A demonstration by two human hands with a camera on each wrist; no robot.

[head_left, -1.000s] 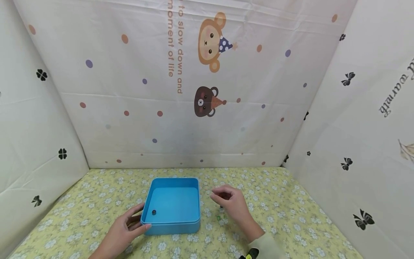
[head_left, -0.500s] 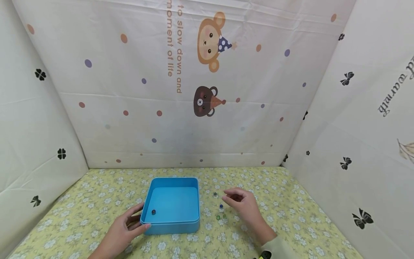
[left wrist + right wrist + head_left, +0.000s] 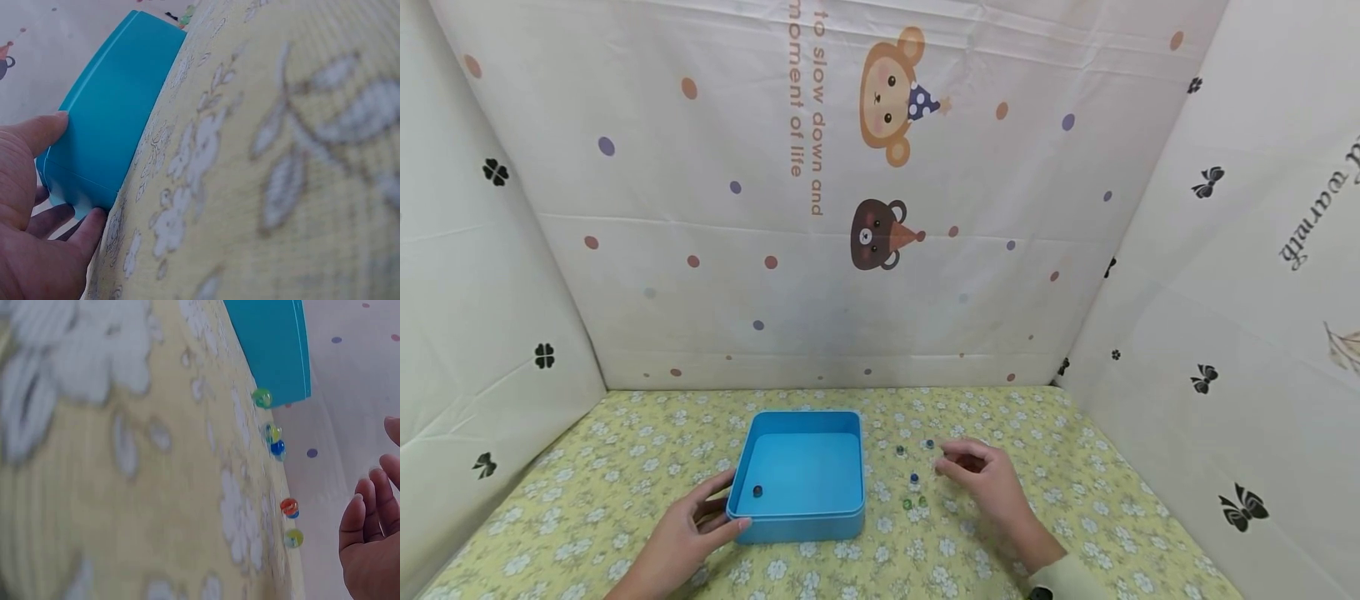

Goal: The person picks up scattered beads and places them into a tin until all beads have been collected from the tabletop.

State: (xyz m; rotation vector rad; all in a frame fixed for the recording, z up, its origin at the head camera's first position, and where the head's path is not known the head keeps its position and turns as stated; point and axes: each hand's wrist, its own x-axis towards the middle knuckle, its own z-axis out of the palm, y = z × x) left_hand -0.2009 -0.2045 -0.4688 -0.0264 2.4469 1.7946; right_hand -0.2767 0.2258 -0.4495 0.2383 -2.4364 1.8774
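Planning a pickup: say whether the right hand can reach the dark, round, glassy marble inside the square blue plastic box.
Probably yes: the box is open-topped, nothing covers the marble, and the left hand grips one corner, leaving the right hand a path.

i get the widest view from the head, set back and high, facing forward and down over the cloth, the backdrop at twelve o'clock, the box at seven. my left wrist view looks along the cloth from very low and close, tipped sideways, with the box's outer side at ten o'clock and the left hand at eight. my right wrist view is also low and tipped: box at one o'clock, marbles from two to four, right hand at four. all three share the box; head and right wrist also share the marbles.
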